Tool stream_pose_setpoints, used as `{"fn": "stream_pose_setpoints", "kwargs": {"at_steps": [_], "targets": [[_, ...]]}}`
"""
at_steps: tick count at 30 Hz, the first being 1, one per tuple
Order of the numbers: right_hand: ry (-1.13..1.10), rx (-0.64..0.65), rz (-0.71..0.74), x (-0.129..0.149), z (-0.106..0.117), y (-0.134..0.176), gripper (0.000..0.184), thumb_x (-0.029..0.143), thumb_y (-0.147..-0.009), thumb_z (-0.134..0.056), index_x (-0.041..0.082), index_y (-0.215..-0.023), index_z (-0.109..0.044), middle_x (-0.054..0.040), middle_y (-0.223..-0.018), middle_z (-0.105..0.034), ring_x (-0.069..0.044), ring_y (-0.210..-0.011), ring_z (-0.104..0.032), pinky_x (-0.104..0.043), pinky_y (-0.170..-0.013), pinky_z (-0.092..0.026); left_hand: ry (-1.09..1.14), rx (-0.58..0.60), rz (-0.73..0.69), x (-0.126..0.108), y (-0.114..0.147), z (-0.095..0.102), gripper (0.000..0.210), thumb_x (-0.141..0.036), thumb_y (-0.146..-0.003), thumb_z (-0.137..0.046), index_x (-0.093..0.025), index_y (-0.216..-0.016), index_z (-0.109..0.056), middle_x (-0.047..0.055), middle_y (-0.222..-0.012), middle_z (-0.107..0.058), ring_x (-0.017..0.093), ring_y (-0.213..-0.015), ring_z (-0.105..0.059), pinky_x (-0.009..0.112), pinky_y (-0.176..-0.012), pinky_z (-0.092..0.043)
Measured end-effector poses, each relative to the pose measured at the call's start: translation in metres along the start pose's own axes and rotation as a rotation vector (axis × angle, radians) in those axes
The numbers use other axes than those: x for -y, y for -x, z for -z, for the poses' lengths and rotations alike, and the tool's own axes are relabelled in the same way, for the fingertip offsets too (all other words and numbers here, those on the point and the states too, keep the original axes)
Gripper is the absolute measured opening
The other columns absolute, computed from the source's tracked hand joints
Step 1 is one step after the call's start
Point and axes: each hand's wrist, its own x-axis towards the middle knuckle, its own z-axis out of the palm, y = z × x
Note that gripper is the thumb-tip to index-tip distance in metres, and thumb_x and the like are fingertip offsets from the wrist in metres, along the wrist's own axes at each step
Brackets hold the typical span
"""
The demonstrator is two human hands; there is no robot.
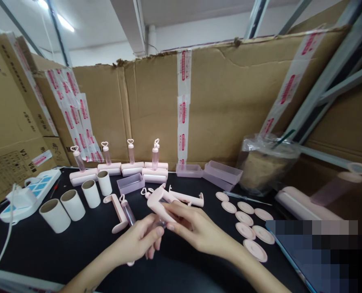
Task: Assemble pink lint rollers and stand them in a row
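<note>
My right hand (196,226) is closed around a pale pink lint roller frame (156,202), tilted over the middle of the table. My left hand (138,242) grips a clear lint roller handle (161,223) against the frame's near side; a pink tip pokes out beneath that hand. Whether the handle and frame are joined, the fingers hide. Just left of them lie another pink frame (119,215) and a clear handle with a heart-shaped hook (128,211). Behind my right hand rests one more pink frame (188,198).
White paper rolls (91,194) stand at left near a power strip (43,189). Finished lint rollers (109,167) line the back, beside purple trays (131,184). Pink discs (244,230) lie at right, near a screwdriver-like rod (248,198) and a bagged brown bundle (257,169). Cardboard (223,110) walls the back.
</note>
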Motion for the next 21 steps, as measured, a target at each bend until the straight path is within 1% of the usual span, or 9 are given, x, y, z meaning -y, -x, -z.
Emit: {"fn": "stream_pose_setpoints", "kwargs": {"at_steps": [2, 3, 5, 7, 8, 11, 14, 16, 21], "targets": [[-0.091, 0.002, -0.092, 0.004, 0.006, 0.0, 0.046, 0.043, -0.089, -0.048, 0.02, -0.128, -0.046, -0.0049, -0.091, -0.063, -0.015, -0.075, -0.058, -0.026, -0.068, -0.046, 0.032, 0.065, -0.006, -0.004, 0.002, 0.0, 0.036, -0.04, -0.089, -0.044, -0.019, -0.117, -0.037, 0.002, -0.082, -0.056, 0.011, -0.063, -0.053, 0.021, -0.055, -0.043], [-0.138, 0.018, -0.124, 0.005, 0.01, 0.0, 0.044, 0.043, -0.089, -0.047, 0.018, -0.125, -0.048, -0.004, -0.087, -0.063, -0.014, -0.072, -0.057, -0.024, -0.065, -0.045, -0.012, 0.054, -0.003, -0.007, 0.003, 0.0, 0.036, -0.036, -0.086, -0.051, -0.021, -0.115, -0.037, 0.003, -0.089, -0.057, 0.011, -0.07, -0.054, 0.022, -0.061, -0.045], [-0.182, 0.036, -0.155, 0.006, 0.014, 0.0, 0.037, 0.044, -0.088, -0.048, 0.016, -0.112, -0.055, -0.0034, -0.085, -0.062, -0.014, -0.071, -0.057, -0.023, -0.063, -0.045, -0.202, -0.046, 0.015, -0.012, 0.005, 0.002, 0.035, -0.028, -0.078, -0.059, -0.024, -0.108, -0.042, 0.002, -0.099, -0.056, 0.012, -0.077, -0.053, 0.024, -0.071, -0.046], [-0.131, 0.021, -0.187, 0.005, 0.015, 0.001, 0.033, 0.044, -0.086, -0.05, 0.017, -0.101, -0.06, -0.0037, -0.086, -0.064, -0.015, -0.075, -0.059, -0.023, -0.064, -0.045, -0.425, -0.155, 0.006, -0.015, 0.006, 0.004, 0.027, -0.022, -0.073, -0.06, -0.024, -0.098, -0.05, -0.001, -0.094, -0.055, 0.012, -0.077, -0.052, 0.025, -0.074, -0.045], [-0.068, 0.012, -0.214, 0.004, 0.013, 0.001, 0.03, 0.043, -0.085, -0.052, 0.018, -0.097, -0.062, -0.0033, -0.085, -0.065, -0.015, -0.074, -0.059, -0.023, -0.063, -0.044, -0.517, -0.165, -0.011, -0.016, 0.006, 0.005, 0.023, -0.021, -0.071, -0.06, -0.023, -0.094, -0.053, -0.001, -0.09, -0.054, 0.013, -0.078, -0.052, 0.025, -0.074, -0.044], [0.144, 0.073, -0.327, 0.001, 0.007, 0.004, 0.023, 0.041, -0.08, -0.058, 0.02, -0.081, -0.068, 0.0002, -0.067, -0.065, -0.014, -0.059, -0.058, -0.022, -0.054, -0.039, -0.684, -0.059, -0.067, -0.014, 0.007, 0.007, 0.017, -0.023, -0.067, -0.062, -0.021, -0.083, -0.057, -0.002, -0.081, -0.054, 0.014, -0.077, -0.053, 0.024, -0.071, -0.043], [0.244, 0.167, -0.338, 0.001, 0.002, 0.006, 0.018, 0.037, -0.074, -0.064, 0.021, -0.067, -0.068, 0.0025, -0.056, -0.063, -0.012, -0.052, -0.055, -0.02, -0.048, -0.034, -0.755, 0.066, -0.1, -0.008, 0.007, 0.008, 0.017, -0.025, -0.065, -0.064, -0.021, -0.08, -0.057, -0.002, -0.078, -0.056, 0.014, -0.074, -0.053, 0.022, -0.069, -0.043], [0.255, 0.192, -0.3, 0.002, -0.001, 0.006, 0.015, 0.034, -0.073, -0.065, 0.021, -0.066, -0.069, 0.0028, -0.057, -0.063, -0.012, -0.052, -0.055, -0.02, -0.048, -0.033, -0.795, 0.108, -0.117, -0.004, 0.008, 0.008, 0.021, -0.028, -0.064, -0.066, -0.021, -0.081, -0.058, -0.002, -0.076, -0.057, 0.014, -0.071, -0.053, 0.022, -0.067, -0.043], [0.232, 0.188, -0.256, 0.0, -0.013, 0.001, 0.013, 0.035, -0.076, -0.063, 0.025, -0.077, -0.072, 0.0021, -0.064, -0.067, -0.013, -0.058, -0.059, -0.02, -0.05, -0.034, -0.876, 0.155, -0.132, 0.001, 0.008, 0.008, 0.03, -0.04, -0.059, -0.071, -0.02, -0.077, -0.058, -0.001, -0.073, -0.058, 0.015, -0.067, -0.054, 0.024, -0.062, -0.042]]}}
